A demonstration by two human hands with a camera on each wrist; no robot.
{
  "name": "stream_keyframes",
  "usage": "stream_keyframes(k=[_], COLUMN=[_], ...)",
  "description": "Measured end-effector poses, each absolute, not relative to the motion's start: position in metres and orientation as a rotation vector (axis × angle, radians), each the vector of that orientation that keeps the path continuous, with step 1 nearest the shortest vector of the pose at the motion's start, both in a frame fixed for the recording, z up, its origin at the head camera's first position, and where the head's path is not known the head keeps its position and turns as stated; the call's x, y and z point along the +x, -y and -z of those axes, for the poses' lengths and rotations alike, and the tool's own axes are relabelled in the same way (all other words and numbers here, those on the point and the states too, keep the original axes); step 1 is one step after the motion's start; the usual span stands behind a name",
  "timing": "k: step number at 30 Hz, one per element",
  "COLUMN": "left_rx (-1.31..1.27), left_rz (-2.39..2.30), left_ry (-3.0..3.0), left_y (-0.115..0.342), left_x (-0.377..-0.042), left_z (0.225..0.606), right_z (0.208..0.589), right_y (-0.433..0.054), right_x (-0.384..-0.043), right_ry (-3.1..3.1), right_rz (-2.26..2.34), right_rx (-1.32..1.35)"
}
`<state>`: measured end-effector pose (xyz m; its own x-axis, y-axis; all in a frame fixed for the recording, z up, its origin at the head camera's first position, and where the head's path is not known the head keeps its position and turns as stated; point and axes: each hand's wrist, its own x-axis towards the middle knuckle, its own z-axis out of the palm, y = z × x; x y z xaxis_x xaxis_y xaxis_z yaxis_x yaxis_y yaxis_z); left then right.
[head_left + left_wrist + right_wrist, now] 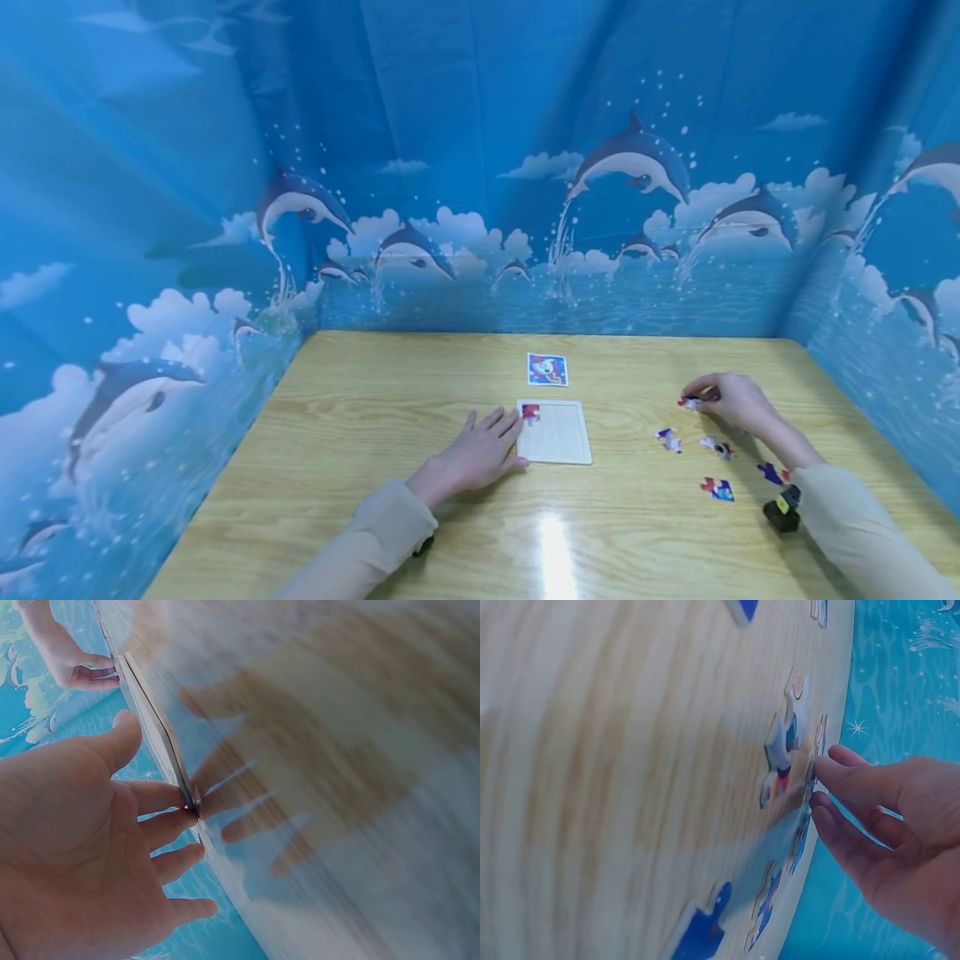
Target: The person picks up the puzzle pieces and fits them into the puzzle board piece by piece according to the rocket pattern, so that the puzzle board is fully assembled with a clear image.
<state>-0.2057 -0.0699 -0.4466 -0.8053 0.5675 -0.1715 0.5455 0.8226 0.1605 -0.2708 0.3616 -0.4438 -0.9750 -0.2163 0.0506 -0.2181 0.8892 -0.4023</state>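
Note:
My left hand (480,454) lies with its fingers spread at the left edge of a white square puzzle tray (562,437), fingertips touching the frame. One red and white jigsaw piece (531,412) sits in the tray's upper left corner. Off to the right, my right hand (738,404) pinches a red, white and dark jigsaw piece (690,402) between thumb and fingers, close to the tabletop. In the right wrist view the thumb and fingertips (821,802) partly hide that piece. Nearest to this hand lie a white and orange piece (780,754) and a blue piece (705,930).
A small picture card (547,369) with a white figure on blue and red lies behind the tray. More loose pieces, such as a purple and white one (669,441) and a red and blue one (717,489), are scattered on the wooden table (360,392). A dolphin-print curtain (465,167) encloses it.

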Motion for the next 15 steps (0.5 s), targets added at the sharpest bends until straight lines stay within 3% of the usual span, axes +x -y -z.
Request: stream_keyframes(k=[15], left_rx=[0.87], left_rz=[-0.141], left_ry=[-2.798], left_y=[0.0695], left_x=[-0.2058], left_z=[0.4461], right_z=[0.4479], right_y=[-0.3657], right_x=[-0.2726], right_ry=[3.013], right_rz=[-0.669], right_rx=[0.375])
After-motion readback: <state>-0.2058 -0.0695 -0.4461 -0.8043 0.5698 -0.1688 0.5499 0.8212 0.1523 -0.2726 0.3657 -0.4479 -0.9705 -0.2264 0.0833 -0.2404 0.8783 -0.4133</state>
